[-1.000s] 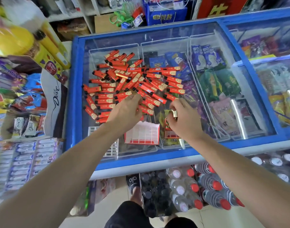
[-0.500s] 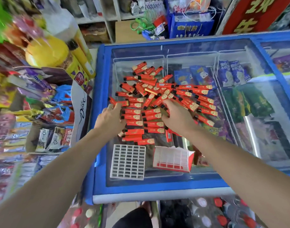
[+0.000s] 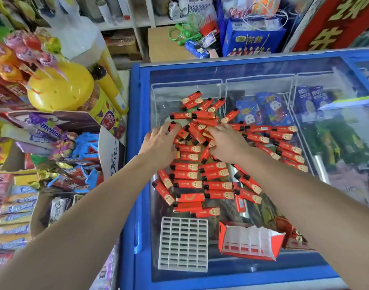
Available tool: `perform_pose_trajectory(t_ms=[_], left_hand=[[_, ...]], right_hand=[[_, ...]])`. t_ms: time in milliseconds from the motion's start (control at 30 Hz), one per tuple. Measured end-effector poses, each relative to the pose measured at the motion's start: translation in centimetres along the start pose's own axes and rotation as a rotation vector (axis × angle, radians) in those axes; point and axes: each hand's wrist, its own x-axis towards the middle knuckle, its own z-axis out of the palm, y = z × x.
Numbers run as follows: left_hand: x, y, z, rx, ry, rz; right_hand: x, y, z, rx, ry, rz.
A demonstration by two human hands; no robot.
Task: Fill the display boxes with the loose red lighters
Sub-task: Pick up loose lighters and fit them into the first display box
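The lighters (image 3: 202, 176) lie scattered in a loose red heap on the glass lid of the freezer (image 3: 137, 185). Both hands reach into the far part of the heap: the left hand (image 3: 158, 143) and the right hand (image 3: 227, 143) rest palm-down with fingers spread over lighters; whether any is pinched cannot be told. Nearer the person sit a white grid tray (image 3: 182, 243) and a red display box (image 3: 250, 241), side by side.

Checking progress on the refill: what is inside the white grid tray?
The white grid tray shows only dark, empty slots; no lighters stand in it. They lie loose on the freezer lid.
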Motion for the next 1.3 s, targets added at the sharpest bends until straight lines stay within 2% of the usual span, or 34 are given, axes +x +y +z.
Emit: perform_pose_trajectory(t_ms=[200, 400, 567, 667, 800, 1000, 1167, 1300], left_hand=[[2.4, -0.9, 0.8, 0.116, 0.060, 0.154], [4.0, -0.9, 0.4, 0.185, 0.086, 0.132], [3.6, -1.0, 0.0, 0.004, 0.071, 0.092], [3.5, -1.9, -0.3, -0.059, 0.090, 0.041], [3.1, -3.1, -0.5, -0.053, 0.072, -0.043], [2.6, -3.4, 0.0, -0.058, 0.028, -0.081], [3.1, -2.2, 0.1, -0.125, 0.088, -0.050], [4.4, -1.1, -0.1, -0.187, 0.093, -0.026]], right_hand=[[-0.5, -0.4, 1.6, -0.019, 0.157, -0.045], [-0.3, 0.4, 1.1, -0.145, 0.012, -0.115], [-0.1, 1.5, 1.1, 0.072, 0.097, -0.047], [0.3, 1.6, 1.0, 0.103, 0.101, -0.059], [2.4, 1.0, 0.5, 0.116, 0.317, -0.041], [6.1, 0.0, -0.5, -0.065, 0.132, -0.034], [6.0, -0.9, -0.5, 0.104, 0.343, 0.013], [5.9, 0.2, 0.0, 0.241, 0.301, 0.109]])
